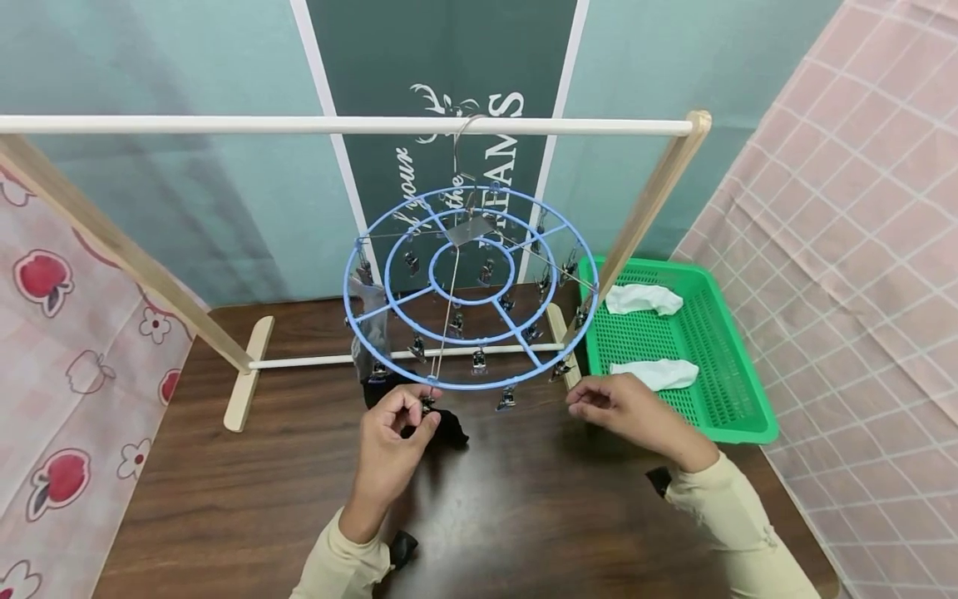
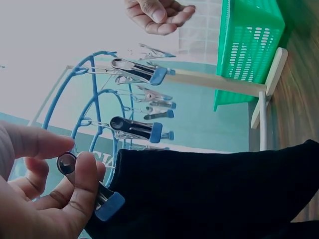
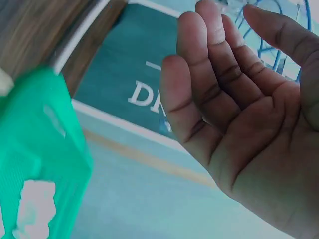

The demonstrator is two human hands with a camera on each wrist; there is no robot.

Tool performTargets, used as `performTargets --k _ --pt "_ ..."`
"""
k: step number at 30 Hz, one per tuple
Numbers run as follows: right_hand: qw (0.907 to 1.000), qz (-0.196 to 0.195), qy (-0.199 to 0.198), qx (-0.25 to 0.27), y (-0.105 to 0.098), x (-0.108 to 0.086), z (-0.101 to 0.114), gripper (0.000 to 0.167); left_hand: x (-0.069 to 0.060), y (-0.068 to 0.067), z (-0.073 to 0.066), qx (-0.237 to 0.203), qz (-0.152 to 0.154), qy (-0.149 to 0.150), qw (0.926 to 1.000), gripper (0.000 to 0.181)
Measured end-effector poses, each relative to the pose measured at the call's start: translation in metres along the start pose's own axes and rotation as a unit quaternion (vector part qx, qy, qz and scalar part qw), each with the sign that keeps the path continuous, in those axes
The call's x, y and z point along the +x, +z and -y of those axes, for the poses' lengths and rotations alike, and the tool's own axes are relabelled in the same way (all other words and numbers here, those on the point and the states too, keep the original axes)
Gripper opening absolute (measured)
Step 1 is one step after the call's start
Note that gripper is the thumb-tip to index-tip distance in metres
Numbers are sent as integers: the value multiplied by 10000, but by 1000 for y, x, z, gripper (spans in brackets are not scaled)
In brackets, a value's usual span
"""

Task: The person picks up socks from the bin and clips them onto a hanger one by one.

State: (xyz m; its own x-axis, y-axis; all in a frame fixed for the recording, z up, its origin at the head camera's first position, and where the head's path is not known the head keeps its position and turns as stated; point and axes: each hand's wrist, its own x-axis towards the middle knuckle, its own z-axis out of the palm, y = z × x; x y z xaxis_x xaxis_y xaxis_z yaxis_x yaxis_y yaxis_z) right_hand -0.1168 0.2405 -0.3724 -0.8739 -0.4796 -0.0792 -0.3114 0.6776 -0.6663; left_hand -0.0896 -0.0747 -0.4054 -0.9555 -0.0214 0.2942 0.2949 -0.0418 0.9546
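Observation:
My left hand (image 1: 392, 445) pinches a metal clip with blue tips (image 2: 109, 205) at the near rim of a round blue clip hanger (image 1: 471, 385). A black cloth item, perhaps a sock (image 2: 214, 189), hangs beside that clip; in the left wrist view its upper edge meets the clip's blue tip. The right hand (image 1: 632, 413) holds nothing, its fingers loosely bent, between the hanger and a green basket (image 1: 737, 366). Two white socks (image 1: 644, 299) lie apart in the basket. On the hanger's left side hangs a grey cloth item (image 1: 370, 320).
A white rail (image 1: 224, 125) on a wooden stand (image 1: 651, 200) carries the hanger by its hook. Several more clips (image 1: 479, 359) dangle from the rings. Below is a dark wooden table (image 1: 516, 507); a pink checked cloth (image 1: 861, 249) borders the right side.

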Motion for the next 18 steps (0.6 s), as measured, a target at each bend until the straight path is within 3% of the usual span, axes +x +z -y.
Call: performTargets --k 9,13,18 --pt "9970 564 310 -420 -31 4 -9 8 3 1 -28 919 -190 626 9936 35" --pt "9937 735 565 -635 -41 9 -14 13 2 -1 -33 969 -259 729 9923 33" --pt "9895 768 819 -909 -58 15 -27 17 2 -4 -25 1398 -224 1297 9814 28"
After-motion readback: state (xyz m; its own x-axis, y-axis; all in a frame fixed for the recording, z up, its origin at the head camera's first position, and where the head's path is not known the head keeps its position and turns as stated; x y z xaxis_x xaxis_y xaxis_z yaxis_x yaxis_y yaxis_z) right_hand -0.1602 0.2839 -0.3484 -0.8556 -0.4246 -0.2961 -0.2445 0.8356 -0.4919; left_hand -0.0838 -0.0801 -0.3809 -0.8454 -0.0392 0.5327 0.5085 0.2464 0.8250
